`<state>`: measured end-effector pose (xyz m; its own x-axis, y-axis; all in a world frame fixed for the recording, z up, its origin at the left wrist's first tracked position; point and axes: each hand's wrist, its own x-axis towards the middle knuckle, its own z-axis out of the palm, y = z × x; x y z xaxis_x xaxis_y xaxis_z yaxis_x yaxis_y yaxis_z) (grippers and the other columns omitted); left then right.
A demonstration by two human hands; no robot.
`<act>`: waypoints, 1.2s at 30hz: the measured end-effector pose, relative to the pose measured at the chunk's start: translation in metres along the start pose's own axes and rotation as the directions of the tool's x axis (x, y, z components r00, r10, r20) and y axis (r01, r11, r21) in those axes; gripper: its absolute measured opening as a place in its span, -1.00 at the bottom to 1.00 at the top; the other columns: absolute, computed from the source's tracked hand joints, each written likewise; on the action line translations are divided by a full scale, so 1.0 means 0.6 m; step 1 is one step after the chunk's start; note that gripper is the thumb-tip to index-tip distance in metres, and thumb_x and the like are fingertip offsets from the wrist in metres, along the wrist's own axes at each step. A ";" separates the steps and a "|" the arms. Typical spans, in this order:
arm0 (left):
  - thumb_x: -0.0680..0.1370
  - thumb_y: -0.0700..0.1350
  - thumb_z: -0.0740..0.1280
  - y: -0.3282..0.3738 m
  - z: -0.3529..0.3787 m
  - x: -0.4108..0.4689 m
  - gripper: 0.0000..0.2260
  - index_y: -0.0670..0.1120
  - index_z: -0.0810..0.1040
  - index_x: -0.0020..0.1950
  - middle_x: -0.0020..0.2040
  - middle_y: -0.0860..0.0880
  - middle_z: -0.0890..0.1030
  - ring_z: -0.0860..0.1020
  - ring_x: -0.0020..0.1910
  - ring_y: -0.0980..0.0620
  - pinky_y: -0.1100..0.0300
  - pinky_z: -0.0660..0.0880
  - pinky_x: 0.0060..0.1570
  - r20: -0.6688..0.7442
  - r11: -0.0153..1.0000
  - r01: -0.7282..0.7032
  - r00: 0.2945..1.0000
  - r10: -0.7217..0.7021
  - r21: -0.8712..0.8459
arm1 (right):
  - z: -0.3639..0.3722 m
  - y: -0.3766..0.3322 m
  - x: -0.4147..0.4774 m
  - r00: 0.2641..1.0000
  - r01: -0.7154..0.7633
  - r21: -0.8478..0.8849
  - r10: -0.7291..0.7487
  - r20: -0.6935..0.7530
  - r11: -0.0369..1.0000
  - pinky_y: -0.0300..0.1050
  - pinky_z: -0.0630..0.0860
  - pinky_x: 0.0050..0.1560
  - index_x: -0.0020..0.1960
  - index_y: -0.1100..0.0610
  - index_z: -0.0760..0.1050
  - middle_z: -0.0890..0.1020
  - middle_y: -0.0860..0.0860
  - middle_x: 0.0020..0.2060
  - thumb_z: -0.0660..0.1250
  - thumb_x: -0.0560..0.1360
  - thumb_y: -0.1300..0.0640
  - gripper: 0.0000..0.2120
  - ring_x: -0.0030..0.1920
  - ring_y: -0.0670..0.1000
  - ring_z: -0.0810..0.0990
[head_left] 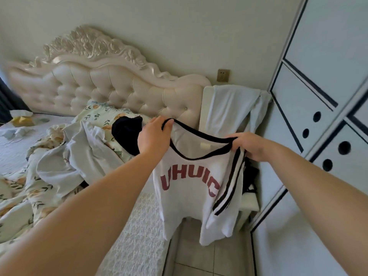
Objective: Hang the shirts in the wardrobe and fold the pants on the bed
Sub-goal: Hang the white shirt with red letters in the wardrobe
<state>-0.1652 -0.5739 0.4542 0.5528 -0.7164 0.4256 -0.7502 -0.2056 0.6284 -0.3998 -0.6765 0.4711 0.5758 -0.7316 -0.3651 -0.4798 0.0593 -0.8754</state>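
Both hands pinch shirt (191,196) collar, L hand (154,136), R hand (249,145); body hangs below grips; wardrobe (318,100) nearer R.

**Item 1:** white shirt (191,198), black-trimmed neckline, red lettering "UHUIC" across the chest, 2 black stripes down one sleeve. It hangs free, front to the camera. The neckline is stretched open between the left hand (153,136) at 10 o'clock and the right hand (249,146) at 2 o'clock, both gripping the trim.

**Item 2:** black garment (125,134), bunched on the bed (139,226), at 9 o'clock of the shirt's neckline.

**Item 3:** pale grey garment (79,156), crumpled on the bed, at 8 o'clock of item 2.

**Item 4:** wardrobe (318,92), white panels, black lines, round holes, at 3 o'clock of the shirt.
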 end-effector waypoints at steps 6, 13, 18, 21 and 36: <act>0.61 0.13 0.15 -0.007 -0.012 -0.056 -0.71 -0.03 0.55 -0.01 -0.18 0.04 0.52 0.52 -0.17 -0.05 0.11 0.42 -0.25 0.091 0.997 -0.020 0.996 0.026 -0.070 | 0.050 0.035 -0.093 0.995 0.053 0.249 -0.030 -0.097 0.967 -0.15 0.55 -0.17 -0.11 0.06 0.63 0.69 0.05 -0.17 0.30 0.47 -0.09 -0.76 -0.15 0.03 0.66; 0.60 0.12 0.19 0.015 -0.019 -0.131 -0.78 0.06 0.57 -0.03 -0.22 0.14 0.47 0.48 -0.19 0.03 0.17 0.33 -0.26 0.205 0.979 -0.146 0.963 0.172 -0.140 | 0.066 0.083 -0.209 0.897 -0.077 -0.157 -0.001 -0.443 0.985 -0.41 0.39 -0.45 -0.18 0.01 0.57 0.58 -0.05 -0.23 0.38 0.47 0.01 -0.91 -0.22 -0.07 0.53; 0.59 0.14 0.19 0.038 -0.030 -0.169 -0.78 0.08 0.54 -0.13 -0.22 0.12 0.49 0.48 -0.19 0.04 0.18 0.31 -0.28 0.277 0.975 -0.088 0.950 0.143 -0.203 | 0.073 0.125 -0.309 0.887 -0.204 -0.386 0.004 -0.461 0.900 -0.16 0.45 -0.19 0.02 0.16 0.56 0.59 0.02 -0.14 0.33 0.49 0.15 -0.86 -0.15 0.00 0.54; 0.59 0.13 0.20 0.063 -0.041 -0.196 -0.77 0.13 0.46 -0.24 -0.30 0.16 0.46 0.45 -0.29 0.10 0.21 0.27 -0.38 0.296 0.968 -0.073 0.944 0.145 -0.241 | 0.079 0.155 -0.364 0.860 -0.403 -0.570 0.084 -0.503 0.716 -0.16 0.37 -0.33 -0.22 0.13 0.49 0.54 0.08 -0.21 0.23 0.49 0.19 -0.87 -0.23 0.04 0.48; 0.65 0.06 0.10 0.107 -0.113 -0.402 -0.70 -0.06 0.42 -0.18 -0.30 0.05 0.45 0.39 -0.33 0.15 0.25 0.23 -0.41 0.324 0.969 0.018 0.944 0.066 -0.248 | 0.167 0.219 -0.571 0.874 -0.082 0.026 0.084 -0.479 0.996 0.02 0.54 0.07 -0.02 0.11 0.62 0.69 0.11 -0.07 0.28 0.49 -0.17 -0.64 -0.05 0.10 0.66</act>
<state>-0.3220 -0.3690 0.4363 0.3551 -0.9055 0.2322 -0.6270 -0.0465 0.7776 -0.5939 -0.3498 0.4494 0.1451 -0.9597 -0.2408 -0.5076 0.1367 -0.8507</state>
